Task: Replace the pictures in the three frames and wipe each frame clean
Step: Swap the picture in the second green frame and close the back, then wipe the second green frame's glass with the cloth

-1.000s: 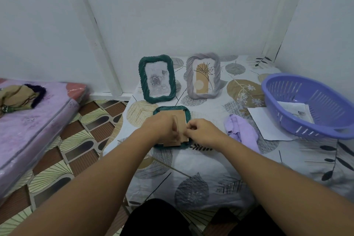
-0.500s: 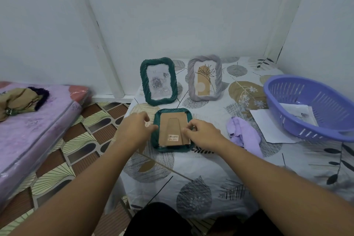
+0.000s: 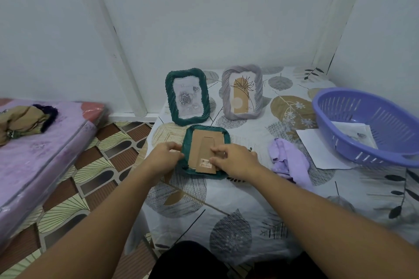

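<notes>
Leaf-print tablecloth (image 3: pixel 226 215) in a white-walled corner; 1 green frame (image 3: pixel 205 150) lies face down, left hand (image 3: pixel 164 157) pinching its left edge, right hand (image 3: pixel 234 161) pinching its cardboard stand (image 3: pixel 205 158); 2 frames, green (image 3: pixel 187 96) and grey (image 3: pixel 242 92), upright behind; purple cloth (image 3: pixel 288 161), basket (image 3: pixel 371 129) right; mattress (image 3: pixel 40 145), patterned floor (image 3: pixel 95 170) left.

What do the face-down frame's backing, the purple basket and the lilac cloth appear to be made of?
Backing board: looks like brown cardboard, matte, with a barcode sticker and a cut stand flap. Purple basket: likely moulded plastic, smooth with a slight sheen and slotted walls. Lilac cloth: soft fabric, possibly microfibre, crumpled in loose folds; the weave is too small to tell.
</notes>
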A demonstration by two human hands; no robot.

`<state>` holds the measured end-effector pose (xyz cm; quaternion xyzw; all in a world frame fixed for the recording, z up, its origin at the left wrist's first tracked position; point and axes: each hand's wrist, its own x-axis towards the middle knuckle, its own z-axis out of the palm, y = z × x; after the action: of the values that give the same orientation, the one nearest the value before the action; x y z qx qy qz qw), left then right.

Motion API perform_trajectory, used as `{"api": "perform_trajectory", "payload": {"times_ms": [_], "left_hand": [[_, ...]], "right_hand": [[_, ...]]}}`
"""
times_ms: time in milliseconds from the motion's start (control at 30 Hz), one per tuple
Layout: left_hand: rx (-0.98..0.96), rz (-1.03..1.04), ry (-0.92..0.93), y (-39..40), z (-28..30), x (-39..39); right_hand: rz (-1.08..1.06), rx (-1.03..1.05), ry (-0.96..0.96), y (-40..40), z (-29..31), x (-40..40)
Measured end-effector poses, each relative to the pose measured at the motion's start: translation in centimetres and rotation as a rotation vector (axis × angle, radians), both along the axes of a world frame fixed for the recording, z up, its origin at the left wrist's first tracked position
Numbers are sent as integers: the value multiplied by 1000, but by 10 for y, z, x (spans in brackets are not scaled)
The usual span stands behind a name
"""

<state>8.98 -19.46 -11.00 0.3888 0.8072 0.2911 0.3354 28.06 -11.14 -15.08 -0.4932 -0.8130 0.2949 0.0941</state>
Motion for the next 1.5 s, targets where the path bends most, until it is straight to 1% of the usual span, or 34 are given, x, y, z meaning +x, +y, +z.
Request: {"api": "perform_trajectory", "payload": {"times_ms": [67, 133, 267, 333, 400, 433, 500, 567, 633, 733, 800, 833, 933, 1033, 1133, 1200, 1300, 1367, 1433, 1500], "left_hand": [[48, 11, -181, -2, 3, 0], [117, 8, -263, -4, 3, -3], [322, 1, -316, -6, 15, 8], [413, -34, -285, -7, 24, 20], [472, -104, -195, -8, 32, 31], [489, -149, -121, -8, 35, 37], [522, -229, 100, -8, 40, 49], [596, -281, 332, -9, 43, 61], [664, -374, 457, -9, 42, 72], [681, -545, 698, -4, 28, 81], [646, -596, 797, -2, 17, 82], [633, -601, 800, -1, 12, 82], [679, -514, 684, -4, 6, 78], [640, -294, 469, 2, 6, 69], [463, -48, 151, 15, 3, 54], [325, 33, -124, 26, 1, 45], [180, 27, -515, 34, 3, 40], [129, -21, -715, 34, 2, 38], [123, -64, -795, 34, -1, 37], [153, -74, -833, 33, -4, 38]], "right_hand": [[-37, -3, 30, 3, 0, -2], [-72, -24, 125, 6, 4, -2], [-144, -127, 381, 3, 23, -2], [-194, -222, 499, 2, 36, -4], [-248, -405, 650, 2, 49, -9], [-270, -505, 723, 2, 55, -10], [-289, -614, 811, 4, 64, -10], [-299, -649, 876, 7, 68, -9], [-335, -659, 948, 8, 66, -7], [-458, -652, 1088, 11, 59, -4], [-538, -675, 1182, 13, 53, 1], [-566, -689, 1217, 14, 51, 5], [-632, -681, 1226, 15, 43, 15], [-638, -642, 1180, 18, 35, 24], [-593, -666, 1151, 17, 32, 31], [-548, -694, 1144, 17, 32, 34], [-476, -730, 1142, 15, 35, 37], [-453, -739, 1136, 14, 36, 38], [-460, -722, 1121, 17, 34, 39], [-476, -647, 1041, 19, 32, 42]]}}
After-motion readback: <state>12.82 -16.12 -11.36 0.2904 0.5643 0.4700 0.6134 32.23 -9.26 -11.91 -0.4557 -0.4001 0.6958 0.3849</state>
